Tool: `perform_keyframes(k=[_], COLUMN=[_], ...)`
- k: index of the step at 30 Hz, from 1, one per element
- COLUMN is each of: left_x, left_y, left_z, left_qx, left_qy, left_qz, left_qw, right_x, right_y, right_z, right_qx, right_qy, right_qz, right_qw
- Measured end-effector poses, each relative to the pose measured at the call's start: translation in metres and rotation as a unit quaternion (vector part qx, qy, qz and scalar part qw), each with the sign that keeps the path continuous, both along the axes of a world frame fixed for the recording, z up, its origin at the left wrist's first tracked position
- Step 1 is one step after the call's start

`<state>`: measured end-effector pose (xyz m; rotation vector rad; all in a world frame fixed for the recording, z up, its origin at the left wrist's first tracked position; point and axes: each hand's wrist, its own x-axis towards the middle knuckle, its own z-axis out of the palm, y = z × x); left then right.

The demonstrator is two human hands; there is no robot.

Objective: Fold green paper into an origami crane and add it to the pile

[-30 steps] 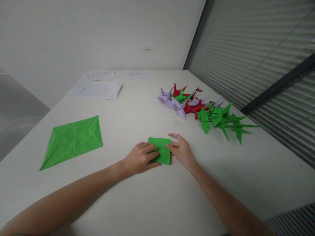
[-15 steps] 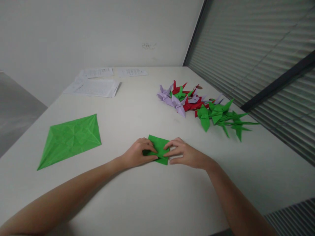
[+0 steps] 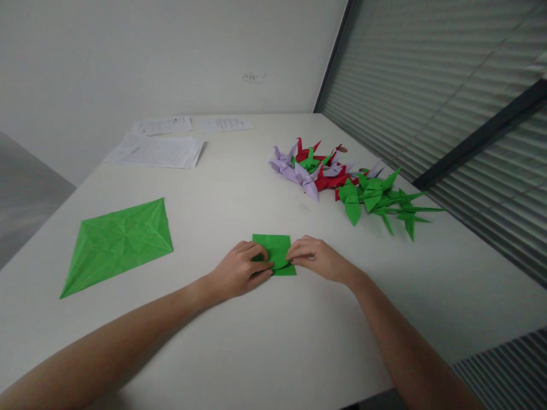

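Note:
A small folded square of green origami paper [image 3: 277,246] lies on the white table between my hands. Its near edge has a flap lifted slightly above the layer under it. My left hand [image 3: 244,267] rests at the paper's left side, fingers curled and pressing on it near the front. On the right, my right hand [image 3: 318,257] pinches the lifted layer at the paper's right edge between thumb and fingers. Farther left lies a larger creased green sheet [image 3: 122,242], apart from both hands.
Folded paper cranes in green [image 3: 371,193], red [image 3: 331,177] and lilac [image 3: 306,181] are heaped at the right, near the window blinds [image 3: 448,85]. Printed sheets [image 3: 160,152] lie at the back left of the table [image 3: 222,188], which meets a white wall.
The small green square has turned so its near edge faces me squarely. My right hand's fingers, spread before, have come together in a pinch on its edge. The view has shifted slightly.

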<state>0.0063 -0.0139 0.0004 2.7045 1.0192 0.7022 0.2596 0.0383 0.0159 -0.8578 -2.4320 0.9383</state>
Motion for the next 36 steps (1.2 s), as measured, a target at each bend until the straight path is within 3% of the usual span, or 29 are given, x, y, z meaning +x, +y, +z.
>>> perform_keyframes(k=[4,9,20,29,36], left_x=[0.001,0.003,-0.003,0.0,-0.001], left_y=[-0.002,-0.009,-0.007,-0.006,-0.004], left_z=[0.003,0.004,0.004,0.006,0.006], left_qx=[0.0,0.002,-0.049,-0.043,-0.062], left_qy=[0.013,0.063,-0.006,-0.028,-0.05], left_qz=[-0.045,-0.102,-0.187,-0.204,-0.204], left_qw=[0.999,0.993,0.981,0.978,0.976], right_x=[0.003,0.004,-0.008,-0.025,-0.035], right_y=[0.001,0.001,-0.001,-0.017,-0.025], right_z=[-0.001,-0.003,-0.008,-0.012,-0.012], right_qx=[-0.044,-0.08,-0.045,0.082,0.157], right_qy=[-0.027,-0.062,-0.056,-0.165,-0.243], right_qz=[-0.015,-0.112,-0.186,-0.289,-0.31], right_qw=[0.999,0.989,0.98,0.94,0.905])
